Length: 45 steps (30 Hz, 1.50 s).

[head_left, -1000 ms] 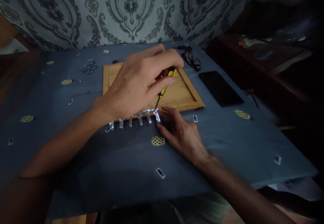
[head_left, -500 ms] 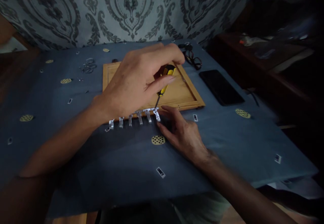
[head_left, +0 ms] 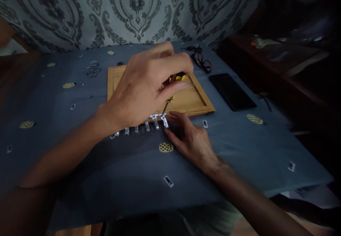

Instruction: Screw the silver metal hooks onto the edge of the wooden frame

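Observation:
My left hand (head_left: 149, 83) is closed around the yellow and black handle of a screwdriver (head_left: 169, 101), and the fingers hide much of that handle. The screwdriver leans a little, its tip down at the right end of a silver metal hook rail (head_left: 156, 122). Along the front edge of a framed wooden board (head_left: 197, 99) lies this rail, with several hooks pointing toward me; my left wrist covers part of it. My right hand (head_left: 194, 141) has its thumb and forefinger bent around the rail's right-end hook, touching it. Any screw under the tip is too small to make out.
A black phone (head_left: 233, 92) lies right of the board, with dark-framed glasses (head_left: 204, 62) behind it. Left of the board are a loose clear or metallic item (head_left: 92, 69) and a few tiny bits (head_left: 84, 84) on the blue patterned cloth (head_left: 128, 179). A patterned curtain hangs behind.
My left hand has turned slightly on the screwdriver, with the fingers now covering more of the handle. My right hand keeps its place at the rail's end.

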Each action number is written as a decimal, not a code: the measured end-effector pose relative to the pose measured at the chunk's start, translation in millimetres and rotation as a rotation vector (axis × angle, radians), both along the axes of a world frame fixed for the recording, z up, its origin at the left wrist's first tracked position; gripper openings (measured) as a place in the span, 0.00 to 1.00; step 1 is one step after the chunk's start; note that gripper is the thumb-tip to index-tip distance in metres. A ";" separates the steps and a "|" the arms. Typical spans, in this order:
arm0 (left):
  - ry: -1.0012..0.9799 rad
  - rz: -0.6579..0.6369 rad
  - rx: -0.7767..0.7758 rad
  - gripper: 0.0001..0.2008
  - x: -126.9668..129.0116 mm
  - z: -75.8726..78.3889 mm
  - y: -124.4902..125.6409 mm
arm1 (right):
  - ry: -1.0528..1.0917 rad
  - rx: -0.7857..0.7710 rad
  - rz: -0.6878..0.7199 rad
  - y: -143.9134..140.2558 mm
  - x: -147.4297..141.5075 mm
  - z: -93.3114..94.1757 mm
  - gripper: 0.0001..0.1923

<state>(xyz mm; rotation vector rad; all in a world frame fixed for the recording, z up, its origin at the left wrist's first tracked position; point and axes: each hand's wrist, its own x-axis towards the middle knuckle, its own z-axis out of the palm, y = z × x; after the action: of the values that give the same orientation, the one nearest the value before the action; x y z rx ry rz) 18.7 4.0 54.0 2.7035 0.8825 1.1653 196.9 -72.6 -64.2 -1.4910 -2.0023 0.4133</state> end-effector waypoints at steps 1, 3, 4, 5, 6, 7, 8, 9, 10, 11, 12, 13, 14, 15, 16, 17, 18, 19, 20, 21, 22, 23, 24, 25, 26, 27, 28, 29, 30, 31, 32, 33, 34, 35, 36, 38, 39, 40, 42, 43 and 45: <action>-0.001 -0.008 -0.018 0.05 -0.2 1.0 -0.3 | 0.005 0.004 0.003 0.0 -0.2 0.1 0.20; -0.018 -0.021 -0.057 0.06 -0.5 2.5 -0.4 | 0.015 0.003 0.008 -0.2 -0.6 0.4 0.20; -0.030 -0.026 -0.077 0.07 -0.6 2.8 -0.3 | 0.017 0.004 0.010 -0.3 -0.7 0.6 0.20; -0.042 -0.033 -0.092 0.06 -0.6 2.7 0.1 | 0.015 0.006 0.010 -0.4 -0.8 0.8 0.21; -0.049 -0.040 -0.104 0.05 -0.5 2.2 0.6 | 0.010 0.007 0.007 -0.5 -0.8 0.9 0.21; -0.050 -0.048 -0.107 0.04 -0.3 1.5 1.2 | 0.003 0.006 0.005 -0.5 -0.7 1.0 0.21; -0.047 -0.055 -0.100 0.03 -0.1 0.6 1.8 | -0.005 0.006 0.003 -0.3 -0.5 1.0 0.21; -0.042 -0.055 -0.085 0.02 0.2 -0.3 2.2 | -0.012 0.004 0.002 -0.2 -0.3 1.1 0.21; -0.038 -0.048 -0.067 0.03 0.5 -1.1 2.4 | -0.017 0.000 0.000 0.0 -0.1 1.1 0.21; -0.034 -0.035 -0.051 0.03 0.8 -1.7 2.4 | -0.016 -0.001 0.001 0.2 0.1 1.1 0.22; -0.030 -0.017 -0.044 0.04 1.0 -2.0 2.1 | -0.012 -0.004 0.003 0.4 0.1 1.1 0.22; -0.029 -0.003 -0.040 0.04 1.1 -2.0 1.6 | -0.005 -0.007 0.004 0.5 0.1 1.1 0.22; -0.028 0.006 -0.044 0.03 1.1 -1.6 1.1 | 0.003 -0.011 0.004 0.6 0.0 1.0 0.22; -0.026 0.005 -0.054 0.03 0.9 -1.0 0.6 | 0.010 -0.014 0.003 0.5 -0.2 0.8 0.21; -0.025 -0.005 -0.064 0.03 0.7 -0.1 0.2 | 0.014 -0.015 0.002 0.4 -0.3 0.7 0.21; -0.025 -0.016 -0.076 0.03 0.5 0.8 0.0 | 0.015 -0.016 0.002 0.3 -0.5 0.5 0.20; -0.028 -0.030 -0.087 0.03 0.2 1.7 0.0 | 0.014 -0.018 0.001 0.1 -0.5 0.4 0.20; -0.035 -0.041 -0.101 0.04 0.0 2.3 0.1 | 0.011 -0.019 0.002 0.0 -0.5 0.3 0.20; -0.041 -0.050 -0.116 0.04 -0.1 2.7 0.4 | 0.007 -0.018 0.002 -0.1 -0.4 0.3 0.20; -0.048 -0.053 -0.130 0.03 -0.2 2.6 0.8 | -0.002 -0.017 0.003 -0.2 -0.2 0.4 0.20; -0.053 -0.055 -0.139 0.03 -0.1 2.2 1.2 | -0.012 -0.014 0.003 -0.1 -0.1 0.5 0.20; -0.057 -0.060 -0.141 0.03 0.1 1.5 1.6 | -0.023 -0.008 0.002 -0.1 0.0 0.7 0.20; -0.056 -0.063 -0.136 0.03 0.4 0.5 1.9 | -0.033 0.000 0.001 0.1 0.1 0.8 0.20; -0.054 -0.060 -0.125 0.03 0.8 -0.6 2.1 | -0.038 0.003 0.002 0.2 0.0 1.0 0.20; -0.053 -0.053 -0.109 0.04 1.3 -1.7 2.2 | -0.038 0.005 0.003 0.4 -0.1 1.2 0.20; -0.052 -0.046 -0.090 0.05 1.8 -2.5 2.2 | -0.031 0.006 0.003 0.5 -0.3 1.3 0.20; -0.054 -0.040 -0.069 0.05 2.1 -3.1 2.2 | -0.022 0.004 0.004 0.5 -0.5 1.3 0.20; -0.056 -0.032 -0.054 0.05 2.3 -3.4 2.0 | -0.014 -0.001 0.006 0.6 -0.7 1.2 0.20; -0.058 -0.030 -0.049 0.04 2.4 -3.2 1.8 | -0.007 -0.005 0.008 0.5 -0.8 1.1 0.20; -0.059 -0.038 -0.051 0.03 2.2 -2.8 1.5 | -0.006 -0.009 0.007 0.4 -0.9 0.9 0.20; -0.058 -0.046 -0.063 0.03 1.9 -2.1 1.3 | -0.007 -0.011 0.005 0.2 -0.9 0.7 0.20; -0.057 -0.052 -0.083 0.02 1.4 -1.3 1.1 | -0.009 -0.014 0.003 0.0 -0.8 0.5 0.21; -0.058 -0.054 -0.106 0.03 1.0 -0.5 0.9 | -0.009 -0.017 -0.001 -0.2 -0.6 0.3 0.21; -0.060 -0.057 -0.120 0.03 0.5 0.2 0.9 | -0.008 -0.017 -0.005 -0.4 -0.5 0.0 0.21; -0.068 -0.055 -0.129 0.04 0.2 0.5 1.0 | -0.005 -0.018 -0.005 -0.5 -0.3 -0.2 0.21; -0.073 -0.051 -0.136 0.04 0.1 0.0 1.6 | 0.004 -0.014 -0.001 -0.5 0.0 -0.6 0.21; -0.071 -0.055 -0.135 0.03 0.4 -0.9 2.0 | 0.006 -0.010 0.000 -0.4 0.1 -0.8 0.20; -0.066 -0.059 -0.130 0.03 0.7 -1.9 2.5 | 0.006 -0.008 -0.001 -0.2 0.2 -0.9 0.20; -0.057 -0.059 -0.110 0.03 1.6 -4.2 3.2 | 0.001 -0.007 -0.005 0.3 0.3 -0.8 0.20; -0.055 -0.054 -0.094 0.04 2.0 -5.0 3.3 | -0.002 -0.006 -0.006 0.6 0.3 -0.6 0.20; -0.053 -0.038 -0.073 0.05 2.3 -5.5 3.2 | -0.008 -0.008 -0.004 0.9 0.2 0.0 0.20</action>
<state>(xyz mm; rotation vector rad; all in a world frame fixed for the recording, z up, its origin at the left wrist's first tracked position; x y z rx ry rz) 21.1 7.2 48.5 2.6076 0.8461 1.1673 197.1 -71.8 -64.3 -1.5036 -2.0057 0.4150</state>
